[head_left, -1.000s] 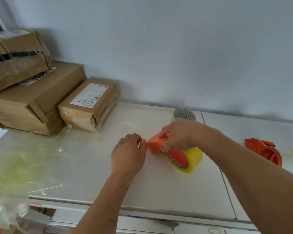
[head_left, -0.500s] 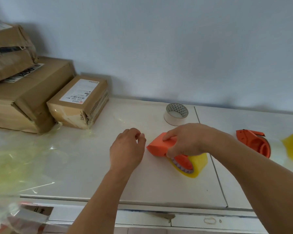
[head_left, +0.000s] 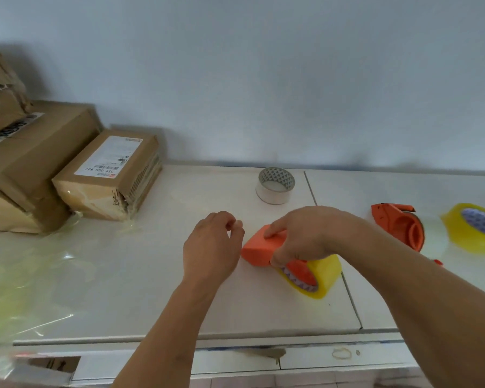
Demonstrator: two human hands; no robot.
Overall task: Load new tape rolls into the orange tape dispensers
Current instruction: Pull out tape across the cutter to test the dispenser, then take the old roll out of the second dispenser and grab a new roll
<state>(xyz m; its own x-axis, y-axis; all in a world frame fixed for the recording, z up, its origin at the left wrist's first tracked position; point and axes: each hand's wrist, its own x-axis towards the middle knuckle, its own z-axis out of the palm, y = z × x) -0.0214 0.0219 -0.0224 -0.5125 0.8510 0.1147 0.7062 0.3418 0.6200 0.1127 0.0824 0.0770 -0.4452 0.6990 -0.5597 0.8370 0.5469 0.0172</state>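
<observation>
cardboard boxes (head_left: 107, 175) on white counter (head_left: 151, 289), crumpled clear film (head_left: 17, 275)

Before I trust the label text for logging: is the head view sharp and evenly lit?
Head view: soft all over; the box label is barely legible. Wide-angle bending tilts the boxes at the left edge. Glare streaks the plastic film. The wall is evenly lit, with soft shadows behind the boxes.

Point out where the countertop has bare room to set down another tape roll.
Bare: the stretch between the labelled box and the white roll, and the front strip near the counter edge. Crowded: the left, under crumpled film, and the right, around the second dispenser and yellow roll.
</observation>
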